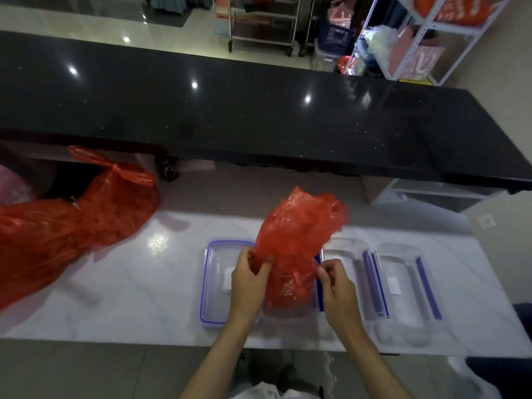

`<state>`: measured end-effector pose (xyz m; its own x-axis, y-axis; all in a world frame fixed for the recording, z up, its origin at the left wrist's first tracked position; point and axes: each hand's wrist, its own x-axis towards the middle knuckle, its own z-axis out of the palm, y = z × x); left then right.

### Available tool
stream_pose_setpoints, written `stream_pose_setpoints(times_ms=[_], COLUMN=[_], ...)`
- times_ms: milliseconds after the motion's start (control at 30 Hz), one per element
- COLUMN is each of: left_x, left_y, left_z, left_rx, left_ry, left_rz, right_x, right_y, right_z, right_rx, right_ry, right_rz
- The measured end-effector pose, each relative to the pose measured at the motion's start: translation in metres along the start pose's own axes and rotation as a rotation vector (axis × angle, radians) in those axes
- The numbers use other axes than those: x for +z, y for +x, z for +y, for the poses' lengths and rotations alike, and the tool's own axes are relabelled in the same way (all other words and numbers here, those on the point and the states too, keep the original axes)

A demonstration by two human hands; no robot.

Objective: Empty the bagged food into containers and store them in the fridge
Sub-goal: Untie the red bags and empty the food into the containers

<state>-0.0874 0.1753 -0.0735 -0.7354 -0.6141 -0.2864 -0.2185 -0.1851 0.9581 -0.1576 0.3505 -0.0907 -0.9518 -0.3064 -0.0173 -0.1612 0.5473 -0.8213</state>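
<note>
A small red plastic bag point(296, 243) stands in a clear container point(288, 316) at the middle of the white counter. My left hand point(249, 279) pinches the bag's left edge and my right hand point(335, 280) pinches its right edge near the bottom. What is inside the bag is hidden. A blue-rimmed lid point(214, 283) lies flat just left of the container. Two more clear containers point(349, 254) point(403, 283) with blue clips sit to the right. A large knotted red bag point(72, 223) lies at the far left of the counter.
A raised black stone ledge point(259, 110) runs across behind the white counter point(129, 298). Past it stand metal carts and a white shelf rack point(417, 38) with bags. The counter's front edge is just below the containers.
</note>
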Motion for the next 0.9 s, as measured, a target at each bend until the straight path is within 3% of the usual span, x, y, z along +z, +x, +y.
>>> stream_pose_setpoints(times_ms=[133,333,433,533,600,767,900], left_x=[-0.007,-0.025,-0.025,-0.030,-0.031,-0.017,-0.012], left_y=[0.002,0.003,0.000,0.005,0.007,0.005,0.012], left_z=[-0.005,-0.008,-0.011,-0.014,-0.013,-0.031,-0.047], left_rx=[0.086,0.156,0.195,0.461,0.583,0.362,0.368], left_ry=[0.043,0.244,0.275,0.432,0.530,0.899,1.083], left_rz=[-0.070,-0.429,-0.401,-0.290,-0.311,-0.397,-0.382], right_x=[-0.001,-0.004,-0.003,-0.001,0.000,-0.001,-0.002], right_y=[0.000,0.005,0.009,0.010,0.011,0.012,0.009], right_z=[-0.012,-0.027,-0.036,-0.047,-0.052,-0.057,-0.058], right_rx=[0.035,0.151,0.194,0.258,0.297,0.328,0.310], right_ry=[0.074,0.208,0.287,0.409,0.469,0.541,0.580], right_rz=[0.079,0.169,0.165,0.214,0.242,0.237,0.209])
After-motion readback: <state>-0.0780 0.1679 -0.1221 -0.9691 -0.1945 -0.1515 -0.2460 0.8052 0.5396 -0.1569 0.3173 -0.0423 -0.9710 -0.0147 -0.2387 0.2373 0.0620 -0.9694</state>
